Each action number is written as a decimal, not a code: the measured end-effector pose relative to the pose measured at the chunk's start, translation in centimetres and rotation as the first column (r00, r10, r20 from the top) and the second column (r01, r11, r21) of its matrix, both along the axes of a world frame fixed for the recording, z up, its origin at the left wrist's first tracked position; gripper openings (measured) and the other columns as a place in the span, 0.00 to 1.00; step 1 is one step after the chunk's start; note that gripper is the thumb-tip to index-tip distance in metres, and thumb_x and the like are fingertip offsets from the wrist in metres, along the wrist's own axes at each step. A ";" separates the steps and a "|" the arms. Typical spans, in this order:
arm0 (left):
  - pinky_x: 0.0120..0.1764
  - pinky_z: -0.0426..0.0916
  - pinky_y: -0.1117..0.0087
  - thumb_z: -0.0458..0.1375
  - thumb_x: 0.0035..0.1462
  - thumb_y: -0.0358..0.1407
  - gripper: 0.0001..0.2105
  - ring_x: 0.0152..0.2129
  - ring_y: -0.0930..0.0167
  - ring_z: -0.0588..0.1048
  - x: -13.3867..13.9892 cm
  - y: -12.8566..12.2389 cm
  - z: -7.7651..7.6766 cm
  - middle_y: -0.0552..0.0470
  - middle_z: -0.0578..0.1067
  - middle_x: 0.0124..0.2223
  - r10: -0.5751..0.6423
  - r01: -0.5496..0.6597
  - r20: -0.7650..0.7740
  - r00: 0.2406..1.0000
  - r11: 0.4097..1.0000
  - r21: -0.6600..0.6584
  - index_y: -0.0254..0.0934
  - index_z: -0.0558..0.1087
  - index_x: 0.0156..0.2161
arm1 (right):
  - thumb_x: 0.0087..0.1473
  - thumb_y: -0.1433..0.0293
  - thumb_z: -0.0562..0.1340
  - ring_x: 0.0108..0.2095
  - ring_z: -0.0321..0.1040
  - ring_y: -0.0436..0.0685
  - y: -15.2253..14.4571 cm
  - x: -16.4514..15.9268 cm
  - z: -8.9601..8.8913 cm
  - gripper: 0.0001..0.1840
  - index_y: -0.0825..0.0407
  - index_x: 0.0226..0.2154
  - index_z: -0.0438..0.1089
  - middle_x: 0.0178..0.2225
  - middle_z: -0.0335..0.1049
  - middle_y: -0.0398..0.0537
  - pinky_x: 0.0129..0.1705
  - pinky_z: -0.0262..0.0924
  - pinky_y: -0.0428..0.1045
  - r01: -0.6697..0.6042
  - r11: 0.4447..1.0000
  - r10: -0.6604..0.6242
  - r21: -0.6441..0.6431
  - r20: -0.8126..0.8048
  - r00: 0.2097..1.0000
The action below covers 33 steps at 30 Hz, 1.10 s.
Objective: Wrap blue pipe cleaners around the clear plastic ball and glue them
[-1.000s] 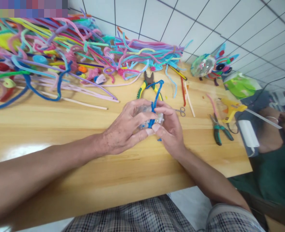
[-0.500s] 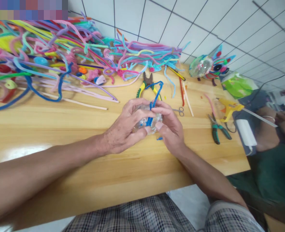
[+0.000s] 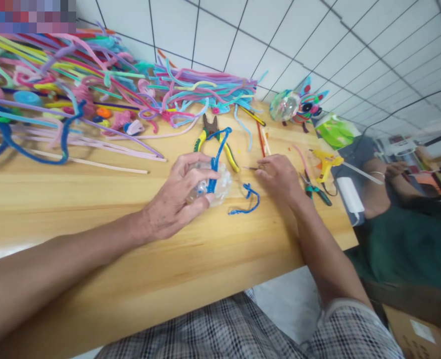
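My left hand (image 3: 183,192) is closed around a clear, rounded plastic piece (image 3: 223,185) on the wooden table. A blue pipe cleaner (image 3: 213,182) crosses that piece, and its free end rises toward the pliers. My right hand (image 3: 280,177) is closed on small scissors (image 3: 251,168), whose handles are mostly covered by the fingers. A loose, bent blue pipe cleaner (image 3: 256,203) lies on the table between my hands. Just beyond the clear piece are pliers with yellow-green handles (image 3: 231,155), their legs spread.
Tangled coloured pipe cleaners (image 3: 104,99) fill the back left, and a bundle (image 3: 213,89) lies by the tiled wall. At right are a yellow glue gun (image 3: 324,164), green-handled pliers (image 3: 320,195) and a white box-like device (image 3: 349,193). Another person's arm (image 3: 375,194) is beyond the table edge.
My right hand has left the clear piece and moved right onto the scissors. The loose blue pipe cleaner now shows in full. The camera view has swung right.
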State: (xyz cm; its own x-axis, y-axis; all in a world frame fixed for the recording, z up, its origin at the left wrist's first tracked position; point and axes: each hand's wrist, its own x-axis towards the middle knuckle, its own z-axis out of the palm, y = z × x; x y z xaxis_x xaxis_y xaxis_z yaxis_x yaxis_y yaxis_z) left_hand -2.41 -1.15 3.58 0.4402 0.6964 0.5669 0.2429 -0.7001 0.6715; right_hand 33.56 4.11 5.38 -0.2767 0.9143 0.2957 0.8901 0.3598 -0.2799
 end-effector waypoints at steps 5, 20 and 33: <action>0.70 0.68 0.43 0.59 0.75 0.36 0.18 0.69 0.56 0.68 -0.1 0.1 -0.1 0.43 0.67 0.69 -0.006 0.006 -0.009 1.000 1.000 0.008 0.49 0.68 0.66 | 0.62 0.70 0.66 0.48 0.75 0.71 0.9 0.1 -1.6 0.04 0.48 0.34 0.77 0.43 0.83 0.59 0.56 0.69 0.67 -0.038 0.997 0.047 -0.063 0.148 0.988; 0.70 0.67 0.43 0.58 0.75 0.37 0.18 0.69 0.55 0.67 0.1 0.1 -0.2 0.40 0.67 0.69 0.004 -0.004 -0.018 1.000 1.000 0.011 0.46 0.68 0.66 | 0.69 0.72 0.67 0.33 0.77 0.51 -6.5 -9.9 4.7 0.05 0.46 0.44 0.77 0.33 0.80 0.40 0.36 0.70 0.47 -0.454 0.888 0.454 0.078 -0.314 0.834; 0.72 0.66 0.42 0.57 0.77 0.42 0.17 0.70 0.56 0.66 0.1 0.1 -0.3 0.40 0.66 0.70 -0.001 0.001 -0.025 1.000 1.000 0.003 0.47 0.68 0.67 | 0.62 0.79 0.66 0.31 0.75 0.54 -6.0 -10.8 2.9 0.13 0.43 0.42 0.76 0.30 0.78 0.40 0.35 0.71 0.52 -0.483 0.853 0.522 0.200 -0.364 0.772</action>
